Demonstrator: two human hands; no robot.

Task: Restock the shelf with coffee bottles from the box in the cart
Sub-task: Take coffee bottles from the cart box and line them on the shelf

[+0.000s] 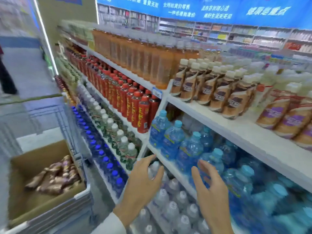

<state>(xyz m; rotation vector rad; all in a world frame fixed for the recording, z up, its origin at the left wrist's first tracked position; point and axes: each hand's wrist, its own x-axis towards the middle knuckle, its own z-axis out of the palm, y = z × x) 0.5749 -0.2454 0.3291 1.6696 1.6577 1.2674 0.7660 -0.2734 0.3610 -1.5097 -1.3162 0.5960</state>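
Brown coffee bottles (213, 86) with cream caps stand in rows on the white upper shelf (219, 120) at the right. More coffee bottles (55, 176) lie loose in a cardboard box (38, 154) inside the cart (55, 211) at the lower left. My left hand (143, 181) and my right hand (211, 188) hover empty with fingers spread, in front of the lower shelves of water bottles. Neither hand touches a coffee bottle.
Blue water bottles (172, 137) fill the shelf below the coffee. Red bottles (133, 105), orange drinks (143, 59), clear bottles (170, 206) and blue-capped bottles (101, 152) crowd the other shelves. A person's legs (5, 76) stand in the aisle at the far left.
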